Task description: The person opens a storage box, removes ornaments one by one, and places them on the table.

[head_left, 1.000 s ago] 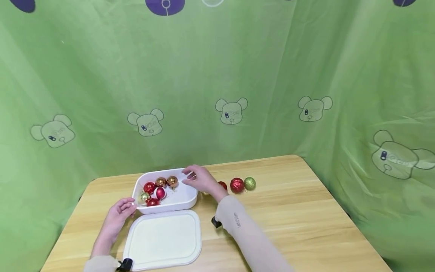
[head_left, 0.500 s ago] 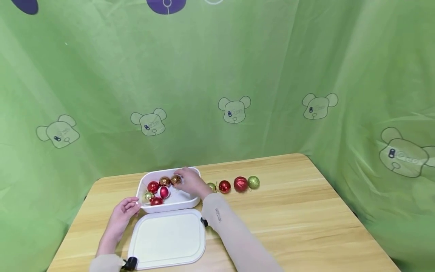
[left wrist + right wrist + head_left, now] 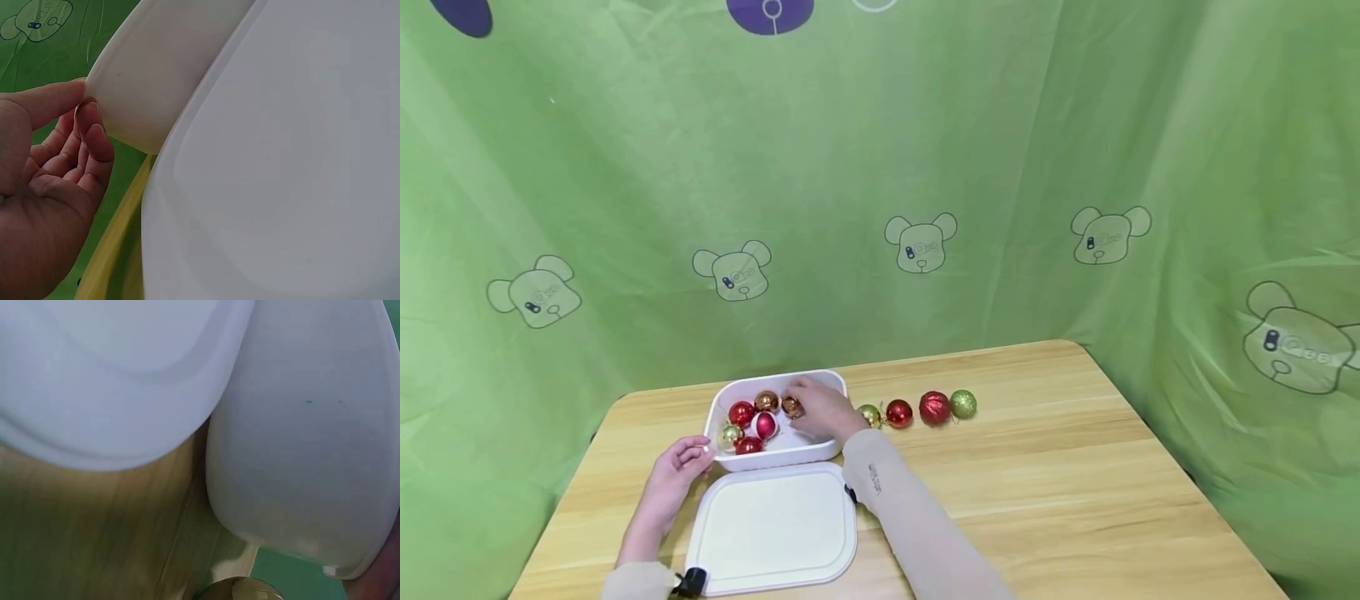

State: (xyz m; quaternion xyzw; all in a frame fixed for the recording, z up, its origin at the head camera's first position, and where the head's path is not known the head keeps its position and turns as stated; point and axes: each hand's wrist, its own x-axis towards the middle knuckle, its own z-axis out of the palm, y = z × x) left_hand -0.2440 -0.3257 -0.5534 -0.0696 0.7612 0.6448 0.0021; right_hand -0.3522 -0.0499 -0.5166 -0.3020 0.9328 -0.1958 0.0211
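Near the front left corner of a white plastic box (image 3: 778,458), my left hand (image 3: 681,465) pinches the rim; the left wrist view shows the thumb at the edge and the other fingers curled below it. Several Christmas baubles lie inside, among them a red one (image 3: 741,413), a pink-and-white one (image 3: 765,425) and a pale green one (image 3: 730,437). My right hand (image 3: 822,410) reaches in over the right side and holds a copper bauble (image 3: 792,407), fingers partly covering it. Another copper bauble (image 3: 766,402) sits to its left.
The flat white lid (image 3: 775,527) lies directly in front of the box. To the right, a row on the wooden table (image 3: 1037,467) has a gold bauble (image 3: 870,416), two red baubles (image 3: 898,413) and a glittery green bauble (image 3: 963,404). A green curtain (image 3: 820,167) hangs behind.
My right hand has moved left and down into the box and taken hold of the right copper bauble, which has shifted slightly toward me. The left hand keeps its place at the corner.
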